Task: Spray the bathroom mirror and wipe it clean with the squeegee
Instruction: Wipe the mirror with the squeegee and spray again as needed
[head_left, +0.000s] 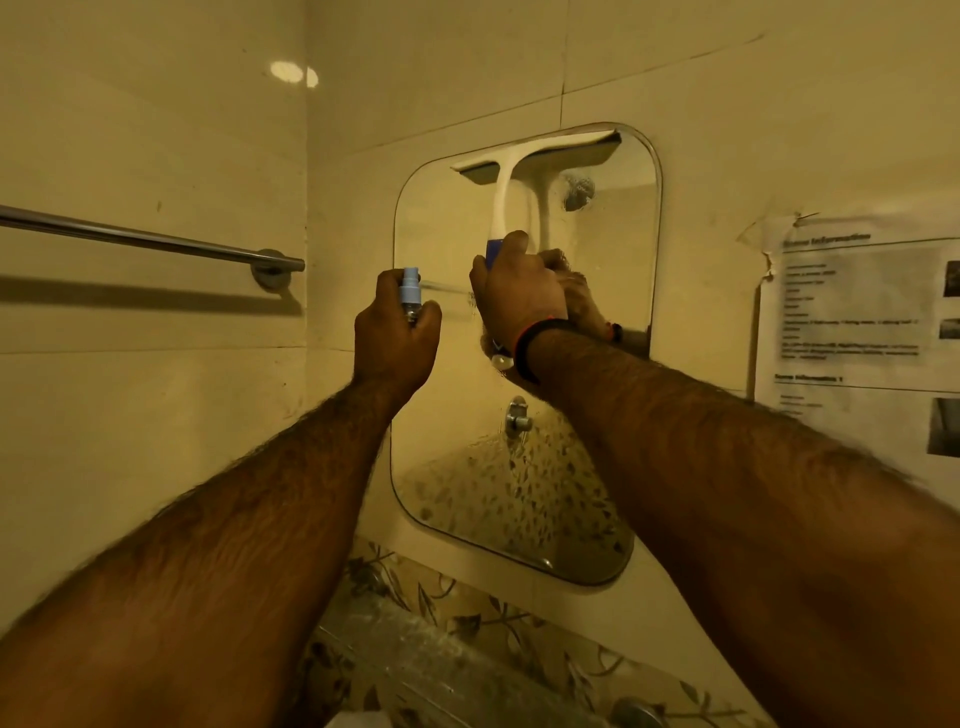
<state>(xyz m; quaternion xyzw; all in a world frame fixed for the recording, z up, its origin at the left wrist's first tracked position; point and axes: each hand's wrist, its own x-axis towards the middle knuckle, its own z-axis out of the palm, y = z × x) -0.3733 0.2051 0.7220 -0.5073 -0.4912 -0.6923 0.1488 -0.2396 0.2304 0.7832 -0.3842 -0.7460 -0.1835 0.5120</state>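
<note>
Right hand (514, 301) gripping squeegee (524, 171) handle, blade pressed at top edge of mirror (613, 395). Left hand (397, 332) clutching small spray bottle (410, 288) just left of mirror.

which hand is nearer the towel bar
Left. The left hand, gripping the spray bottle, is just right of the towel bar; the right hand is farther right, gripping the squeegee.

The only writing stands on a printed paper sheet (862, 322) taped to the tiled wall at the right edge of the frame. Its bold headings, lines of small print and small dark photos are too blurred to read. No other label, brand, number or sign can be read anywhere.
</note>
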